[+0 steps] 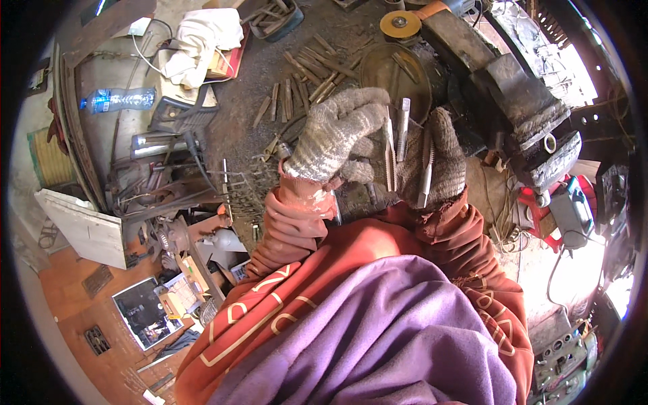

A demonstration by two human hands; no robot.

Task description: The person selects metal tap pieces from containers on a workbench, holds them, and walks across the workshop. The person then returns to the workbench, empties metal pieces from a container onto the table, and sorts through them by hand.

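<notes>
Both my hands wear grey knitted work gloves and are raised over the dark workbench [236,128]. My right hand [449,162] is turned palm up and closed around steel threading taps. One tap [426,172] lies slanted along its fingers, and another tap [403,131] stands up beside them. A third, slimmer tap [389,158] is between the two hands. The curled fingers of my left hand [331,131] meet its upper end, and the thumb is lower down, apart from it. Part of the right palm is hidden behind the taps.
A heavy bench vise [509,88] stands at the right. An angle grinder's yellow disc [399,25] and a round brown dish [418,74] are at the far side. Loose metal rods [300,67] lie beyond my left hand; a plastic bottle [125,100] lies at the left.
</notes>
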